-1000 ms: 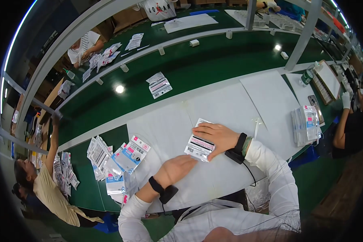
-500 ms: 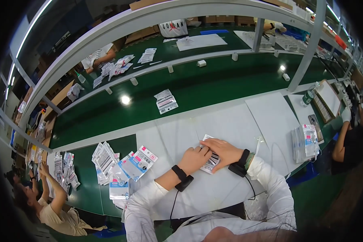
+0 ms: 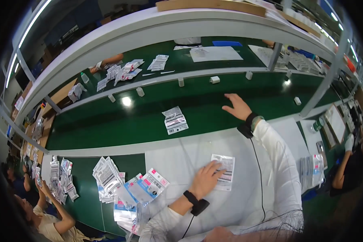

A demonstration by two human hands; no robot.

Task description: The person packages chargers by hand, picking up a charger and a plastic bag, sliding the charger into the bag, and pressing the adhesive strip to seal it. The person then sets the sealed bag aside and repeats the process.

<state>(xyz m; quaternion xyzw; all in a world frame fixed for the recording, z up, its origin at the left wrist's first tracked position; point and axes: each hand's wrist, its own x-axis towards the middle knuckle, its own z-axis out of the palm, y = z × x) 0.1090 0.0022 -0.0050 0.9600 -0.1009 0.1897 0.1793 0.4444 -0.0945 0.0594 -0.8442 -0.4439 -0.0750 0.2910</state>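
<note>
the broad green belt (image 3: 109, 125) runs open beyond the white mat (image 3: 181, 157), where the right hand (image 3: 238, 107) hovers spread, while the left hand (image 3: 207, 178), fingers flat, presses the flat packet (image 3: 224, 171), long axis pointing away, near the mat's middle.

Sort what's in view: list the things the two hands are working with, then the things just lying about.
In hand:
- flat packet on the white mat, under the left hand
- right hand, open, empty, over the green belt

Lying about:
- clear packet on the belt
- blue-and-white card packs
- stack of packets
</note>
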